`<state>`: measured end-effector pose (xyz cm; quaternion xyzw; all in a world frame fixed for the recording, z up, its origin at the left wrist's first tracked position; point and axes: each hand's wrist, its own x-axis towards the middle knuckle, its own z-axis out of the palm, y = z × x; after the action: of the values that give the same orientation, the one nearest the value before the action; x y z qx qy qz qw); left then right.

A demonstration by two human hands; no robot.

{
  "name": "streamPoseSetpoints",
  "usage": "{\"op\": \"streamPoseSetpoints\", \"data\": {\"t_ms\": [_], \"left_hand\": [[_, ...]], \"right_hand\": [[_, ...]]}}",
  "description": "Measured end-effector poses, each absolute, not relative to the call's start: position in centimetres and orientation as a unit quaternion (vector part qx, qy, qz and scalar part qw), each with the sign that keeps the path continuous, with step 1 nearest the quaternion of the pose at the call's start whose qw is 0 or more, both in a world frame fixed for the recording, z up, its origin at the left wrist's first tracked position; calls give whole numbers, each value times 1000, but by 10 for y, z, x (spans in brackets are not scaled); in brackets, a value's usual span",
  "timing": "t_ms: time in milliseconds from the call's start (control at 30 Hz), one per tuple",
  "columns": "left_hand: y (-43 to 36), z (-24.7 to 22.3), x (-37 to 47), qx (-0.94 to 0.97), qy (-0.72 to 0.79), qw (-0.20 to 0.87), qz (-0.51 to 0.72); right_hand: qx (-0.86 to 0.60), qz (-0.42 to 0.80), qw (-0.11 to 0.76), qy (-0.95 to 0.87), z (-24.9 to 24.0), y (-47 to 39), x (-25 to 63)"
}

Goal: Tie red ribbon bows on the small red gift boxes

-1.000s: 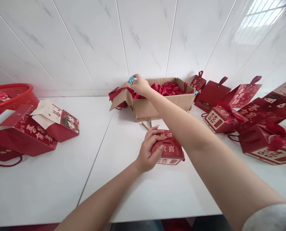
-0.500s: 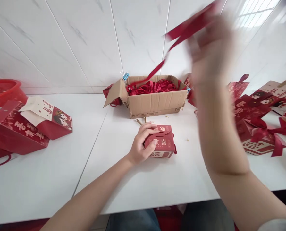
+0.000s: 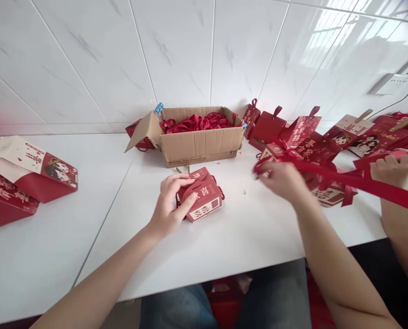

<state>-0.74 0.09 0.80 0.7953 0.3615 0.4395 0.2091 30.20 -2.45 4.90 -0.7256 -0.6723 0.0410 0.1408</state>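
My left hand [image 3: 173,198] grips a small red gift box [image 3: 206,194] from its left side, thumb on the top and fingers behind. The box sits on the white table and has gold characters, a pale printed front and red cord at its side. Farther right, my right hand [image 3: 281,180] is closed on a red ribbon [image 3: 341,176], slightly blurred. The ribbon stretches from my fingers toward the right edge, passing in front of finished boxes. An open cardboard carton [image 3: 202,145] behind the gift box holds a heap of red ribbons [image 3: 204,122].
A co-worker's hand [image 3: 392,171] is at the right, near several red boxes [image 3: 300,132] along the wall. Larger red-and-white boxes [image 3: 58,176] lie at the left. Small gold bits [image 3: 244,192] are scattered on the table [image 3: 245,228].
My right hand has come down from high above the carton to the table's right side, with the ribbon. The gift box has turned slightly under my left hand. The view has swung right.
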Motion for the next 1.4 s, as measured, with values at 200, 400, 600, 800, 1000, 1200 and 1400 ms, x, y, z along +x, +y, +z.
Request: {"op": "streamPoseSetpoints", "data": {"t_ms": [200, 400, 600, 800, 1000, 1200, 1400], "left_hand": [[5, 9, -18, 792, 344, 240, 445], [5, 7, -14, 798, 345, 214, 446], [3, 6, -12, 792, 362, 188, 454], [-3, 2, -6, 775, 380, 171, 474], [-7, 2, -2, 773, 379, 155, 485], [-10, 3, -3, 777, 378, 149, 481], [-10, 2, -4, 786, 366, 144, 477]], "right_hand": [[-777, 88, 59, -621, 21, 8, 284], [-788, 128, 20, -601, 38, 25, 311], [-790, 106, 127, -590, 37, 75, 299], [-794, 89, 237, -552, -6, 114, 275], [-787, 102, 282, -540, -18, 115, 285], [-783, 116, 278, -544, -23, 109, 278], [-757, 160, 257, -580, 10, 98, 273]]}}
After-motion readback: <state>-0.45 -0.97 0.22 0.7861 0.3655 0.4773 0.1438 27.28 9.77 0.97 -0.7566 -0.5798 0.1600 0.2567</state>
